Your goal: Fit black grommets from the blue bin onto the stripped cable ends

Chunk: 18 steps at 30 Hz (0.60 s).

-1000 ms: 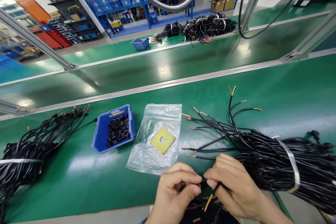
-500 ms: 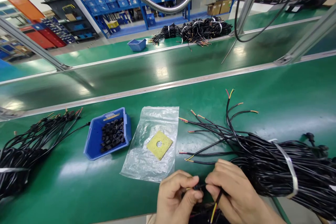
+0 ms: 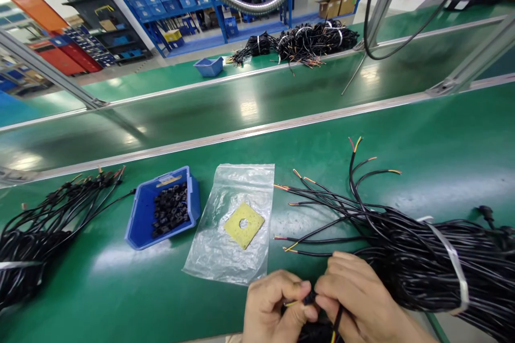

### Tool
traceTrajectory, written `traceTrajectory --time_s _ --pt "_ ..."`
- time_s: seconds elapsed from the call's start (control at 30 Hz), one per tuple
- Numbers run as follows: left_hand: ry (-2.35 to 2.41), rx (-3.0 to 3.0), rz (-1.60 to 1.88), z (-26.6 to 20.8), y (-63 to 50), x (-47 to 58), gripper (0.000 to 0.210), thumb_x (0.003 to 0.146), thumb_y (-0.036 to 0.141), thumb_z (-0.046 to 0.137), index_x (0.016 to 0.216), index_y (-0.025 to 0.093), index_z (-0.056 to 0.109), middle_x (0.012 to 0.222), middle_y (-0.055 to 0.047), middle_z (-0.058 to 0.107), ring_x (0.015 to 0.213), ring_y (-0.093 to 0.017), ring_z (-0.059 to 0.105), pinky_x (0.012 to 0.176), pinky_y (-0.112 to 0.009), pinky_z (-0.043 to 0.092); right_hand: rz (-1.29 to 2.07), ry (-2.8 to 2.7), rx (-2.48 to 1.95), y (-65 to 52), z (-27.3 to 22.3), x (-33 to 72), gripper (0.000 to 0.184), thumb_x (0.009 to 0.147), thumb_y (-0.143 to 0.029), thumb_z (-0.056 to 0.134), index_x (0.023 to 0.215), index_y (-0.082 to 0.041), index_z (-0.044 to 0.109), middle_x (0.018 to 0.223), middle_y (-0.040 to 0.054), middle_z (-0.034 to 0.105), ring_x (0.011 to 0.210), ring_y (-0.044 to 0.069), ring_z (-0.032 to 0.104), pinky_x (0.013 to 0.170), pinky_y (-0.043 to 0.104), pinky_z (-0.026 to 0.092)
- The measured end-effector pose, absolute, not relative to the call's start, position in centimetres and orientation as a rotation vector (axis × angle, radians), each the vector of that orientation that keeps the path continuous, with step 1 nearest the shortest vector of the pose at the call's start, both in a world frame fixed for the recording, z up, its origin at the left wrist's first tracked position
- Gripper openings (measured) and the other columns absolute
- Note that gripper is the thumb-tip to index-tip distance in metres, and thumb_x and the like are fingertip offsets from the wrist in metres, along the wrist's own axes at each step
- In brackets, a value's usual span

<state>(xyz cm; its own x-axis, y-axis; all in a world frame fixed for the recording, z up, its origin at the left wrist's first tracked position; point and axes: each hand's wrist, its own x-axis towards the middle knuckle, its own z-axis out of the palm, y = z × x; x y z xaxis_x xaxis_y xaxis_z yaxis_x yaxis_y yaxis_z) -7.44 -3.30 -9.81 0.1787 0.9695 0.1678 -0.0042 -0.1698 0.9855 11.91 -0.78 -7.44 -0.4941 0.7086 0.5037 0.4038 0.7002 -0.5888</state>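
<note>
My left hand (image 3: pixel 271 303) is closed in a pinch on a small black plastic part (image 3: pixel 309 298), with thin coloured wire ends showing beside its fingers. My right hand (image 3: pixel 356 297) is closed against the other side of that part, its fingers round a black cable (image 3: pixel 339 315). Red and yellow wires poke out below the right hand. The fingertips of both hands nearly touch and partly hide the part. Just right of my right hand lies a thick bundle of black cables (image 3: pixel 418 262), tied with a white band, its stripped ends fanned to the left.
A blue bin (image 3: pixel 139 220) holds many small black parts. Beside it, a clear plastic bag (image 3: pixel 225 187) lies under or around a yellow square pad (image 3: pixel 253 220) with a hole. Another tied cable bundle (image 3: pixel 28 246) lies at far left. A metal rail (image 3: pixel 225 142) crosses behind.
Both hands stay together and have shifted slightly down. The black part shows a little more between the fingertips, and less of the red and yellow wires shows below the right hand.
</note>
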Motion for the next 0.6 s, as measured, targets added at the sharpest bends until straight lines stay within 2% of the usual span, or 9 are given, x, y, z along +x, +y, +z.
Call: traceTrajectory --time_s 0.23,0.43,0.6 --pt "0.968 1.522 1.297 -9.2 -2.5 -6.4 0.009 0.082 0.024 0.083 0.082 0.021 0.074 0.063 -0.002 0.074 0.05 -0.012 0.065 0.053 -0.018 0.049 0.577 -2.121 -0.787 -0.9 -7.7 12.0 0.026 0.102 -0.011 0.037 0.083 -0.02 0.053 0.066 -0.0011 0.058 0.059 0.013 0.05 0.062 0.029 0.037" --pt "1.004 1.008 1.272 -10.4 -3.9 -5.8 0.02 0.081 0.037 0.083 0.084 0.02 0.073 0.068 0.001 0.067 0.048 -0.009 0.062 0.047 -0.017 0.047 0.586 -2.024 -0.839 -0.5 -7.7 11.9 0.014 0.096 -0.009 0.044 0.092 -0.018 0.055 0.071 0.0007 0.058 0.064 0.014 0.051 0.061 0.028 0.038" --pt "0.975 1.086 1.303 -11.3 -4.0 -5.6 0.017 0.081 0.035 0.083 0.084 0.021 0.072 0.068 0.001 0.067 0.047 -0.009 0.062 0.048 -0.016 0.047 0.623 -2.03 -0.826 -0.5 -7.3 12.0 0.021 0.104 -0.016 0.037 0.088 -0.018 0.052 0.07 0.0009 0.056 0.064 0.013 0.051 0.061 0.028 0.039"
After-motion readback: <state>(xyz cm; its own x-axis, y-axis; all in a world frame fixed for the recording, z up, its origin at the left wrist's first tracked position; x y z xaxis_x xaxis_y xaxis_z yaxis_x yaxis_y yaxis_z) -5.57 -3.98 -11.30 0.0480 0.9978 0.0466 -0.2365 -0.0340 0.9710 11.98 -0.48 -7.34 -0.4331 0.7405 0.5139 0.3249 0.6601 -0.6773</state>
